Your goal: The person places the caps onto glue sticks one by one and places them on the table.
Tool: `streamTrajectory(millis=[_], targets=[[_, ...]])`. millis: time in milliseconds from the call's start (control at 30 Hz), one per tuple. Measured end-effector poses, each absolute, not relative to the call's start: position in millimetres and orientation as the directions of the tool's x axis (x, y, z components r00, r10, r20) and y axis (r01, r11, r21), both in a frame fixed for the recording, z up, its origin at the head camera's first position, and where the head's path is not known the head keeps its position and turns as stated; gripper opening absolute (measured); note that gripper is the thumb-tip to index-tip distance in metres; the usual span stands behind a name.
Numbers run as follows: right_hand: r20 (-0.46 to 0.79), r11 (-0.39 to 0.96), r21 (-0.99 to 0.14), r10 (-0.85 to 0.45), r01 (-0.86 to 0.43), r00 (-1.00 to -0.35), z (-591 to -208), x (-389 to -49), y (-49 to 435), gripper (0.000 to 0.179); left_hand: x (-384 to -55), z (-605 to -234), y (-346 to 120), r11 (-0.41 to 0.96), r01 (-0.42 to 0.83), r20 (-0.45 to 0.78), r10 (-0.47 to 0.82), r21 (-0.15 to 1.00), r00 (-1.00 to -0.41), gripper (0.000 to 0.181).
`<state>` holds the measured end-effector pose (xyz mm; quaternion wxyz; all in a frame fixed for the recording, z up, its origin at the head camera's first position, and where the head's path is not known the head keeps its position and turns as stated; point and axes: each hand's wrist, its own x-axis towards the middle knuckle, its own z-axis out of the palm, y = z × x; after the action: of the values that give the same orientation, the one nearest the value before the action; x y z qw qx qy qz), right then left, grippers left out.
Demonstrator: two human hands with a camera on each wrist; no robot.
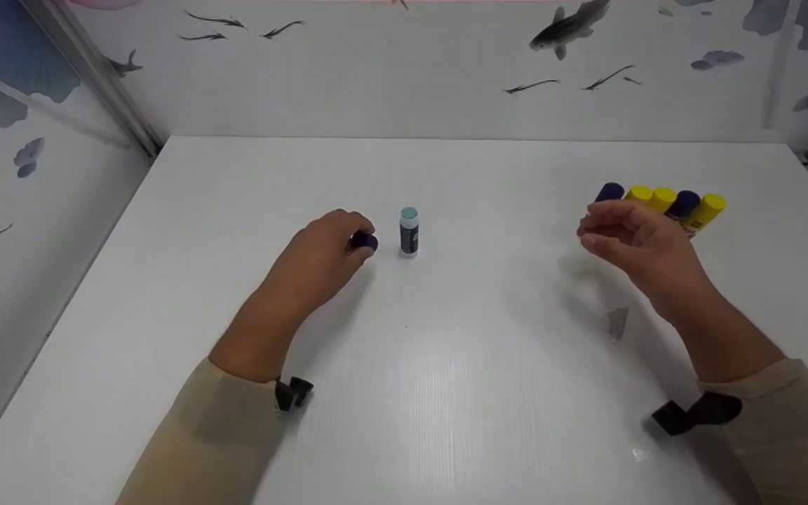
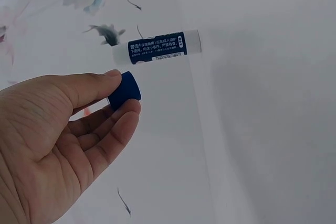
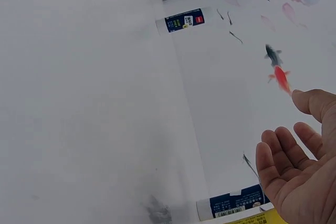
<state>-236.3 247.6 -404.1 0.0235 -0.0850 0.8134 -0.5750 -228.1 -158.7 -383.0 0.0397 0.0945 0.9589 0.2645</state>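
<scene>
My left hand (image 1: pixel 323 256) pinches a dark blue cap (image 2: pixel 125 91) between thumb and fingers, just above the table. Right beside it, apart from the cap, an uncapped glue stick (image 1: pixel 409 235) stands upright, its label dark blue and its top pale green. Over at the right, my right hand (image 1: pixel 646 249) hovers with loosely bent fingers and holds nothing, as the right wrist view (image 3: pixel 299 166) shows. It partly hides a row of glue sticks with yellow caps (image 1: pixel 663 198) and dark blue caps (image 1: pixel 684 203); the nearest one in the right wrist view has a blue label (image 3: pixel 236 203).
The white table (image 1: pixel 446 393) meets a patterned wall (image 1: pixel 404 77) at the back and another panel (image 1: pixel 25 210) on the left. A small clear scrap (image 1: pixel 617 322) and a whitish bit (image 1: pixel 638 454) lie on the table near the right forearm.
</scene>
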Motion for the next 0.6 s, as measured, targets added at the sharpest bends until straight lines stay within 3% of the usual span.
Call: streamTrajectory(millis=[600], targets=[[-0.025,0.382,-0.922,-0.215,-0.061,-0.976,-410.9,-246.5,198.7,0.045,-227.9,-372.2,-176.4,0.831,0.136,-0.007,0.166,0.539,-0.986,0.033]])
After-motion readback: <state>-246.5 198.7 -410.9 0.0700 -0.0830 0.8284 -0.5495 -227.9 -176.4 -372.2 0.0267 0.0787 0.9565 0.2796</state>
